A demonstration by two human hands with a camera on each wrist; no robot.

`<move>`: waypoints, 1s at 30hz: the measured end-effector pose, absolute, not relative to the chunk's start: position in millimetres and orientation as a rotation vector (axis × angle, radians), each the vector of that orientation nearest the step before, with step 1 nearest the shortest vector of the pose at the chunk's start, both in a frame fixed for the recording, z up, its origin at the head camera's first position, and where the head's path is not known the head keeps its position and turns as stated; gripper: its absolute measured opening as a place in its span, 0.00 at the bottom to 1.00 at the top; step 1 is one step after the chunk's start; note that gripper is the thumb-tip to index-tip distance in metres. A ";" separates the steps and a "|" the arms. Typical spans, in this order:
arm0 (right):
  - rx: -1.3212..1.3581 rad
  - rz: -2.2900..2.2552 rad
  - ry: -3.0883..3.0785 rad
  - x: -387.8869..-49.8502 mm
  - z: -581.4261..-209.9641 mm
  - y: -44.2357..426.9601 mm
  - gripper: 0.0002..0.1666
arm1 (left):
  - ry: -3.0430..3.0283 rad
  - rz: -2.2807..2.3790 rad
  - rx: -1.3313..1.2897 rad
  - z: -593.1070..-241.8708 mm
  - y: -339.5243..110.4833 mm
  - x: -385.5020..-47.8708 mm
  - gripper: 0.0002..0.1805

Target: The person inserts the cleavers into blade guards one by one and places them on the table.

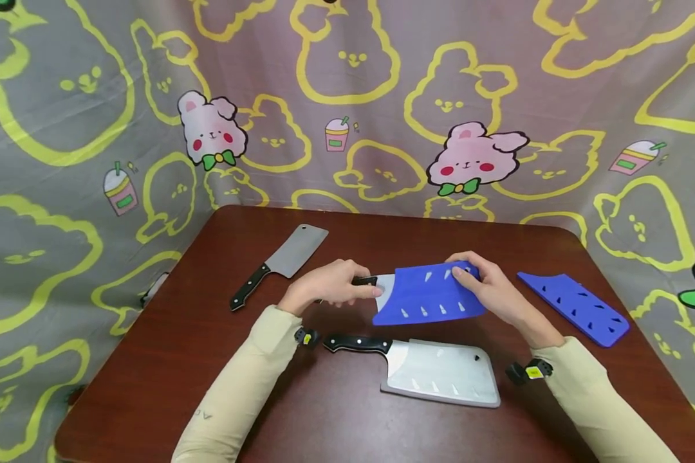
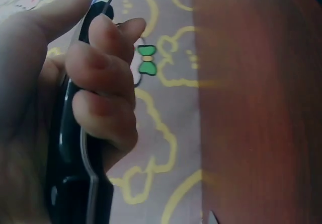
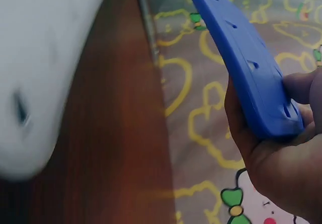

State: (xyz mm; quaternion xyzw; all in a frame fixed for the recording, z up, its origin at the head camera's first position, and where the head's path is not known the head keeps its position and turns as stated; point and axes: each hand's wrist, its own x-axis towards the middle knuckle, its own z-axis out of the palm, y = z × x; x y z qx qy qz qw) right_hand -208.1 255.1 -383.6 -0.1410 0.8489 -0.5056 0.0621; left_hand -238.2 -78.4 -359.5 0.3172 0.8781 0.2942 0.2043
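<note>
Above the middle of the table, my left hand (image 1: 338,283) grips the black handle (image 2: 65,153) of a cleaver (image 1: 386,284). A blue slotted blade cover (image 1: 428,294) surrounds most of its blade, leaving a strip of metal bare by the handle. At the cover's far end, my right hand (image 1: 489,289) holds it, thumb on the near face and fingers behind. The right wrist view shows this same blue cover (image 3: 251,78) between thumb and fingers. Inside the cover, the rest of the blade is hidden.
A bare cleaver (image 1: 298,251) lies at the back left of the brown table (image 1: 168,360). Nearer me, another cleaver (image 1: 359,344) rests in a whitish slotted cover (image 1: 446,373). A second blue cover (image 1: 579,307) lies at the right. Patterned cloth (image 1: 376,128) hangs behind the table.
</note>
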 end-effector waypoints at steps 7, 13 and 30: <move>-0.468 -1.355 2.601 -219.1 -397.1 266.8 0.20 | 2.480 0.747 0.846 -375.7 -69.1 -251.5 0.18; -0.480 -1.265 2.595 -225.8 -407.7 272.4 0.20 | 2.495 0.701 0.816 -383.0 -65.0 -257.5 0.14; -0.487 -1.216 2.614 -242.9 -429.6 270.4 0.20 | 2.519 0.641 0.749 -396.5 -61.8 -271.8 0.15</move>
